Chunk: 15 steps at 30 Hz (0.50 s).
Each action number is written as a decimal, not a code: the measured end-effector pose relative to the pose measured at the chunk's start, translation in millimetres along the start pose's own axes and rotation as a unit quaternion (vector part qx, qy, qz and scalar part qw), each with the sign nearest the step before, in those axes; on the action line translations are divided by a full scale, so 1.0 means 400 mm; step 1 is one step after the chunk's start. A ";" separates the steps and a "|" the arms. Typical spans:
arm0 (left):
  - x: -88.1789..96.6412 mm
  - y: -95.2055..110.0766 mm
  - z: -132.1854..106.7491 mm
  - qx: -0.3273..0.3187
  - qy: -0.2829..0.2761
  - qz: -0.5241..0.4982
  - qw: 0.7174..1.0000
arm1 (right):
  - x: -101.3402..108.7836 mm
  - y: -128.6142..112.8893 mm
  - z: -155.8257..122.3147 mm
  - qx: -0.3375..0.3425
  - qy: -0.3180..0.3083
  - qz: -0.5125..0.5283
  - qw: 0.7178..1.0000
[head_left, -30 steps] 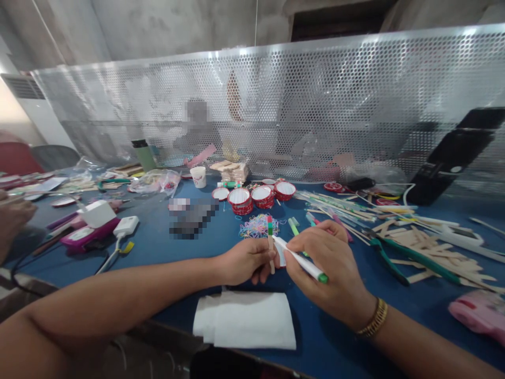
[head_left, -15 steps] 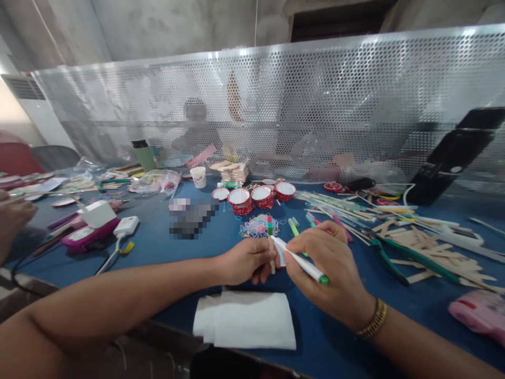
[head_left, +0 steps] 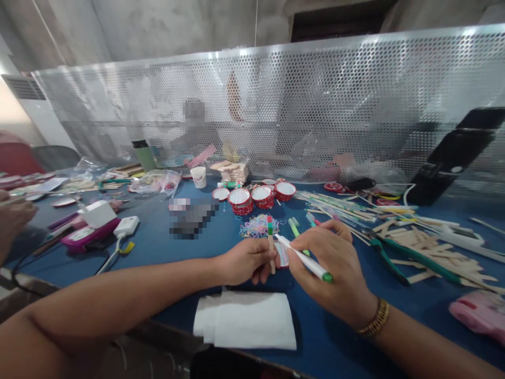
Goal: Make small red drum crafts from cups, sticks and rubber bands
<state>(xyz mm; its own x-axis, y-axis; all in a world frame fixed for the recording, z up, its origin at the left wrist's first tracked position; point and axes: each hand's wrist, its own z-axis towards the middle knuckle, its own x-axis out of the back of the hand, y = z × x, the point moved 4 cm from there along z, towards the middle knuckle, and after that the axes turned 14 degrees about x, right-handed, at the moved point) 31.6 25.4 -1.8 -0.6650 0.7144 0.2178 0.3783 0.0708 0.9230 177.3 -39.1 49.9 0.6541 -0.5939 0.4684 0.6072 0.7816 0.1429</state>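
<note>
Starting far left: noted another person's hand [head_left: 18, 216], cut off by the edge of the view. Next along the blue desk [head_left: 153, 231], found a purple device [head_left: 81, 240], then just beside it a white adapter [head_left: 127, 226] with its cable [head_left: 110, 260] running toward the near edge. Farther back, see a green bottle [head_left: 145, 158] and a white cup [head_left: 198, 178], both set near the metal screen [head_left: 335, 105], perhaps to leave the front free for handwork. At the near edge, see a white cloth [head_left: 252, 320] lying flat. Toward the back, note red-rimmed tins [head_left: 262, 197] and a heap of coloured loops [head_left: 252, 226] in front, likely grouped centrally for easy reach. Below these, see the left hand [head_left: 244, 260], with fingers pinched narrow on a wooden stick [head_left: 271, 247] banded red and green at the top. Held near upright and low down, probably to leave the banded end bare and steady. Just to the right, see a pale piece [head_left: 283, 256] with a red edge, apparently in the same hand; too blurred to name. Then see the right hand [head_left: 335, 260], with fingers closed around a marker [head_left: 313, 267], gripped like a pen, likely for fine control. Aimed tip-first at the stick; cannot tell whether touching. Farther right, see pliers [head_left: 422, 261] by loose sticks [head_left: 437, 242].
</note>
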 end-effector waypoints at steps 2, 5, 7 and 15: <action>-0.001 0.002 -0.001 -0.001 0.002 0.004 1.000 | -0.001 -0.003 0.003 0.002 -0.001 0.009 1.000; -0.002 0.005 -0.002 -0.002 0.000 0.002 1.000 | -0.004 -0.006 0.005 0.001 -0.006 0.023 1.000; -0.003 0.006 -0.003 -0.002 -0.006 0.001 1.000 | -0.005 -0.008 0.006 0.003 -0.013 0.028 1.000; -0.003 0.005 -0.003 0.003 -0.001 0.004 1.000 | 0.000 0.000 0.003 -0.004 -0.001 0.004 1.000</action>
<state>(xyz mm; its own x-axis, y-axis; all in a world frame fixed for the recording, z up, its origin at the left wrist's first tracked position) 32.4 23.7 0.0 -0.6603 0.7167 0.2244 0.3879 0.0697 0.9191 176.6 -38.9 50.8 0.6578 -0.5876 0.4711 0.6063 0.7843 0.1317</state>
